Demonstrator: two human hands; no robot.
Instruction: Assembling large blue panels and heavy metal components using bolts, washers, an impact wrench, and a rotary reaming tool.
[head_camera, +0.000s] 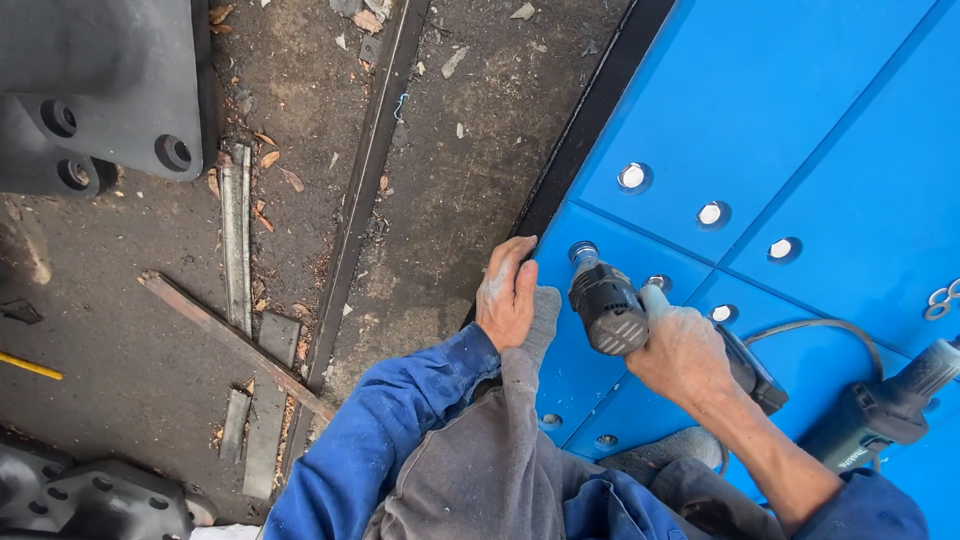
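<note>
Right grip (685, 352) clamped on black power drill (608, 308) against blue panel (760, 110); left grip (507, 292) flat, open, on panel edge.

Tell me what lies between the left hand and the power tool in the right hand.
Only bare blue panel, seen in the head view, between left hand and power tool.

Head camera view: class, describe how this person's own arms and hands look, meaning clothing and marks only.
Both hands are bare, without gloves. The left hand is dusted with pale powder. The left arm wears a long blue sleeve down to the wrist. On the right arm the blue sleeve is pushed up, leaving the forearm and right hand uncovered.
</note>
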